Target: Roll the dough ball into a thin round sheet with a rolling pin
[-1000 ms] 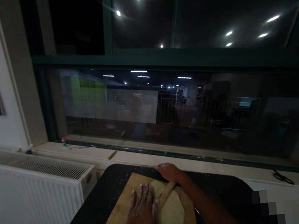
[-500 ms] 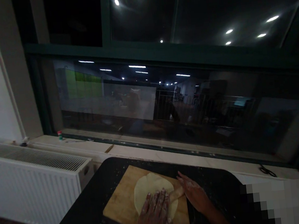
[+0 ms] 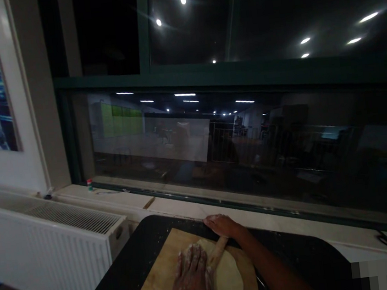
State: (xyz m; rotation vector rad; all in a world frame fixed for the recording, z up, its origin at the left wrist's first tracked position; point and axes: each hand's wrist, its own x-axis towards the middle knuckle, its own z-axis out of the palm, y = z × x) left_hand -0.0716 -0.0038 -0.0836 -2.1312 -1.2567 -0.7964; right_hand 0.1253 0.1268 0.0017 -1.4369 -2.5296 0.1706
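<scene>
Both hands [image 3: 192, 274] [image 3: 222, 225] slid forward, palms flat, unclenched, on rolling pin [image 3: 217, 252]; dough [image 3: 228, 279], board [image 3: 156, 287] beneath.

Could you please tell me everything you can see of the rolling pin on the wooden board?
The rolling pin looks like light wood, slim and round. It lies at a slant across the pale flat dough on the wooden board. Only a short stretch shows: the floury left hand lies flat over its near end, and the right hand covers its far end.
</scene>
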